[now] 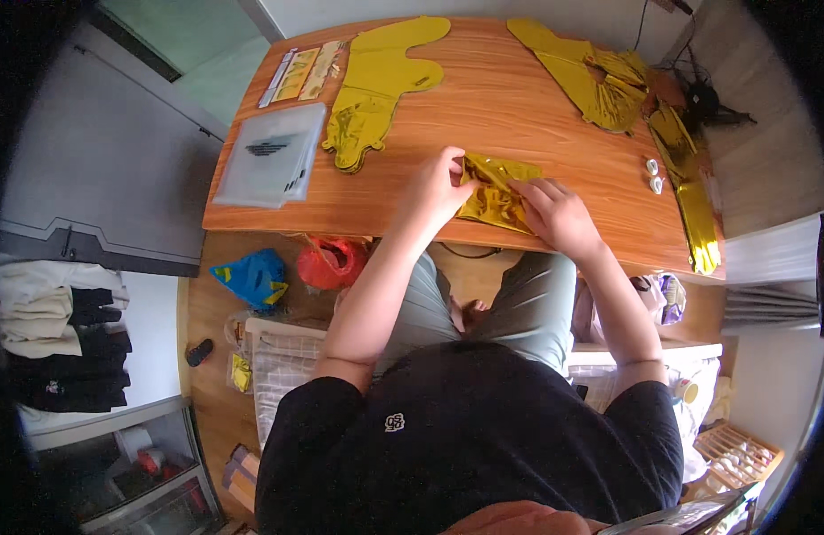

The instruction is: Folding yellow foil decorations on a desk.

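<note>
A folded gold foil balloon (494,207) lies near the table's front edge, crinkled and shiny. My left hand (437,192) pinches its left side between thumb and fingers. On its right side is my right hand (559,216), fingers bent together on the foil; the thumb is mostly hidden. Flat gold foil balloons (381,67) lie in a stack at the far left, their lower ends rumpled. Another gold foil balloon (563,76) is spread at the far right, and a long gold foil piece (692,201) lies along the right edge.
Clear plastic sleeves (267,156) and printed cards (300,76) sit on the wooden table's left side. Two small white rolls (654,176) and a black cabled device (708,100) are at the right. Below are a blue bag (251,278) and a red bag (330,261).
</note>
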